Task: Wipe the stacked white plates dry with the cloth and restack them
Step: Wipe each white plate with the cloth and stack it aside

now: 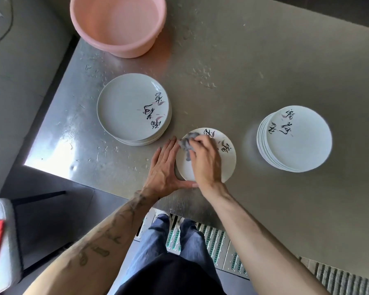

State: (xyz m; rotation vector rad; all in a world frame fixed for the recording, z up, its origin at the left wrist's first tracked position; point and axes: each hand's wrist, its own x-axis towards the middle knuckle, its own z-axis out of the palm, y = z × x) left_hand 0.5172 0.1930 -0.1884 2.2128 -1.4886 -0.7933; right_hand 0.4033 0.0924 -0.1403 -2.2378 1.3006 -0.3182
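Grey cloth (186,145) is bunched in the right hand (205,162), pressed on a single white plate (228,163). The left hand (164,169) lays straight fingers against this plate's left rim. One stack (132,107) stands left of it, a second stack (294,139) right.

Setting: prob. restaurant kitchen, dish-wash stn. Evidence: wet stainless worktop (254,67), pink plastic basin (124,47), identical plates in left stack (128,105) + right stack (296,139), metal floor drain grating (213,237).
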